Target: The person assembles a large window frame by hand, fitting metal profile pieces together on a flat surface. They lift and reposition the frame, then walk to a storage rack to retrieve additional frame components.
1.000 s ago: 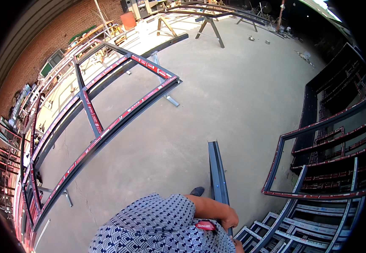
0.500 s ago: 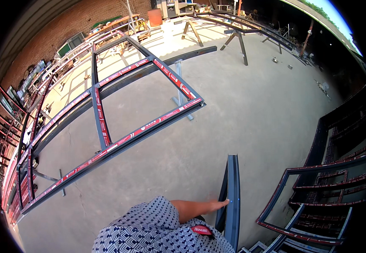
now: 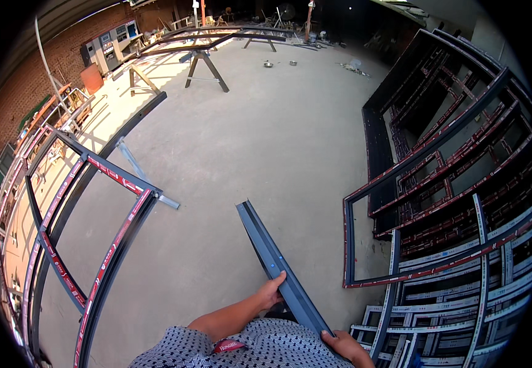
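Note:
A long grey-blue metal profile (image 3: 293, 293) slants across in front of my body, its far end pointing ahead and to the left, above the floor. My left hand (image 3: 271, 291) grips its left edge near the middle, thumb on top and fingers partly hidden beneath. Close to its near end, my right hand (image 3: 343, 345) is closed on the profile with the thumb laid over the upper face. The fingers under the metal are hidden. Small bluish spots show on the profile's top.
To the left, a large dark frame with red tape (image 3: 103, 267) rests on a light metal support (image 3: 132, 161). Many taped frames (image 3: 347, 245) lean stacked at the right, with pale frames (image 3: 395, 264) before them. Trestles (image 3: 207, 70) hold another frame far ahead on the concrete floor (image 3: 217, 147).
My view has turned to the right. The profile now tilts to the far left instead of standing nearly straight ahead. My right hand has come into view, holding its near end.

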{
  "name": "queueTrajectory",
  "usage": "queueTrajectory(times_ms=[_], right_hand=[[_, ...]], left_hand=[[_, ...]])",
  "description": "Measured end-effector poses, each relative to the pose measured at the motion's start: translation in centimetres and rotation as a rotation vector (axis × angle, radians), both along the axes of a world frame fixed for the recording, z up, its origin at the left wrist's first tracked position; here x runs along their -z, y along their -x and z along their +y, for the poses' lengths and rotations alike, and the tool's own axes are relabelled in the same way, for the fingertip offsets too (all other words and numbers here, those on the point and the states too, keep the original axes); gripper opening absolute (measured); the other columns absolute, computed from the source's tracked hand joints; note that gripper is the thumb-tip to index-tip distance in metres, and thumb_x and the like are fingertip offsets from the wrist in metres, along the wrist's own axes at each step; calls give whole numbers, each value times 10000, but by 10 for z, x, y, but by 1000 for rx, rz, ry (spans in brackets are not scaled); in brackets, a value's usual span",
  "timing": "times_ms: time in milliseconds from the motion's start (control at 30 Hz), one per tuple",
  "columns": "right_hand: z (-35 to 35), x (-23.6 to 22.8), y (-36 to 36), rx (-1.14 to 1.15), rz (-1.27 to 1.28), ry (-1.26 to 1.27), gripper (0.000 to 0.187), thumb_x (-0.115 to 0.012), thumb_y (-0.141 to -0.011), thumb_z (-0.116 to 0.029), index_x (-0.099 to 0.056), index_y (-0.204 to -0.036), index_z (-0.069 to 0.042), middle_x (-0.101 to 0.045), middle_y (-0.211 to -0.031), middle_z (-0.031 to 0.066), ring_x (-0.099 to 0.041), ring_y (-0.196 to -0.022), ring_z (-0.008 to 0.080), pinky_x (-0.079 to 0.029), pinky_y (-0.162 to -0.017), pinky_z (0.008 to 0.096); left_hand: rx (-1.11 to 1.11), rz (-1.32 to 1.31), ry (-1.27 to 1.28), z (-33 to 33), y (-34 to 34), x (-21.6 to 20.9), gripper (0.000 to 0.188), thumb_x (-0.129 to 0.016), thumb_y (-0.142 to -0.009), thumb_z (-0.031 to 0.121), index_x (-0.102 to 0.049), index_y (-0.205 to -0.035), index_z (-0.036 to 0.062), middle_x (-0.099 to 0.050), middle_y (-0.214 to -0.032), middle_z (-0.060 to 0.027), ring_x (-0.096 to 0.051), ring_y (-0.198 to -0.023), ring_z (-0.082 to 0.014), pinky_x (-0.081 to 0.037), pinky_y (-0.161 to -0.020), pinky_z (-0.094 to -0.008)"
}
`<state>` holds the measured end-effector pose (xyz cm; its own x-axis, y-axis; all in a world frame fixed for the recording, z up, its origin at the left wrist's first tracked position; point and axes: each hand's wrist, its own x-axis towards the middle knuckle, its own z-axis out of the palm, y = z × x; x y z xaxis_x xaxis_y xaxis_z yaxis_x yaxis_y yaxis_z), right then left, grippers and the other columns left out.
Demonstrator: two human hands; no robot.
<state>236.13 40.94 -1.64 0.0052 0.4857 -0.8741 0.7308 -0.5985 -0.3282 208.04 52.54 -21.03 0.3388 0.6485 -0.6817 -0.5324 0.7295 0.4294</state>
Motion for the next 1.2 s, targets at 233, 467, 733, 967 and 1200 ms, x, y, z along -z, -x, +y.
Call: queueTrajectory(times_ms=[233,467,733,967,1200], right_hand=[[70,23,-46,-1,132,-3,835,-556,-1010,-690,-697,-1261,93,-726,-1195,312,-709,-1140,395,-513,-1008,435],[143,22,-65,-33,108,-113,728,-553,-1055,-637,-708,-1227,53,-751,-1061,202,-693,-963,267,-529,-898,396],[252,40,-73,304,200,-43,668,-562,-1073,-602,-709,-1249,26,-730,-1080,89,-618,-1006,148,-498,-913,325],[365,28,-74,435,166,-83,761,-535,-1064,-657,-674,-1342,37,-700,-1221,69,-594,-1121,159,-446,-1036,322],[452,24,-98,476,139,-232,843,-545,-1016,-735,-663,-1274,59,-669,-1152,61,-559,-1074,173,-453,-1003,346]], left_hand=[[-4,109,75,75,-33,-50,563,-634,-1024,604,-632,-1337,135,-686,-1330,-85,-622,-1276,-285,-441,-1129,-530],[-21,23,21,153,-47,-65,512,-630,-1053,531,-615,-1362,123,-672,-1329,-79,-614,-1287,-265,-440,-1137,-522],[124,9,-71,275,-58,-77,666,-672,-1022,566,-560,-1425,49,-658,-1360,-115,-632,-1273,-266,-511,-1067,-497],[335,-55,-255,425,-68,-109,707,-697,-990,581,-605,-1409,19,-697,-1306,-137,-661,-1238,-271,-523,-1063,-442],[406,-87,-401,565,-84,-161,685,-791,-922,491,-630,-1380,8,-684,-1304,-153,-655,-1218,-268,-513,-1059,-433]])
